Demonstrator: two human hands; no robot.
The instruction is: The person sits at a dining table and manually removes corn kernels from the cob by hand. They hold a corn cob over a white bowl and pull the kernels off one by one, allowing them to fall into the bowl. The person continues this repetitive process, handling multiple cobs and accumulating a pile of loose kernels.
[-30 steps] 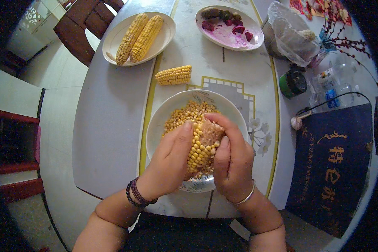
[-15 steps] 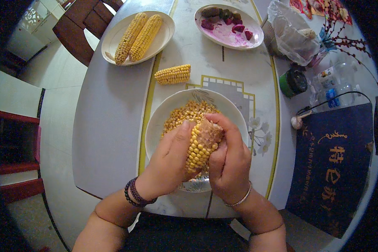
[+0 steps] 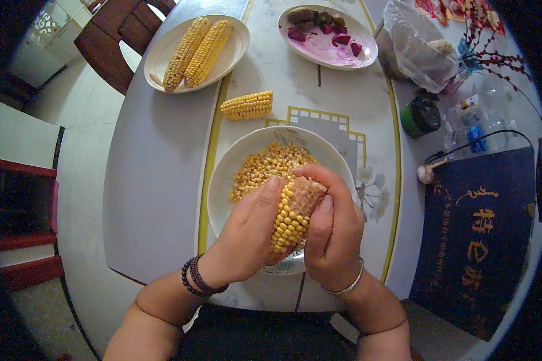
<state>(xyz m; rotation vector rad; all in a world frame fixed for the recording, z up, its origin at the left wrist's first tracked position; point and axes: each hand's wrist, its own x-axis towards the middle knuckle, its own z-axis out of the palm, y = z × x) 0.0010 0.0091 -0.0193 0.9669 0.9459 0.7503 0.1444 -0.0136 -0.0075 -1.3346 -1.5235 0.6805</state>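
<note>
Between my two hands is a corn cob [image 3: 291,221], held over a white bowl [image 3: 224,162]. Yellow kernels cover its near side, while the upper right part is stripped bare. My left hand [image 3: 247,225] grips it from the left, with the thumb lying along the kernels. Around the bare end curl the fingers of my right hand [image 3: 336,231], its thumb pressing near the cob's edge. Loose corn kernels [image 3: 265,165] are heaped in the bowl. A short piece of corn [image 3: 247,106] lies on the table just beyond the bowl.
Two whole corn cobs [image 3: 199,55] lie on a plate [image 3: 239,45] at the far left. Another plate [image 3: 325,54] bears purple chunks and dark pieces. To the right are a green-black container [image 3: 420,117], a plastic bottle [image 3: 491,120], a garlic bulb [image 3: 426,174] and a dark printed board [image 3: 470,240].
My right thumb has moved up onto the bare part of the cob. The cob has tilted and shifted slightly right, and more of its bare side shows.
</note>
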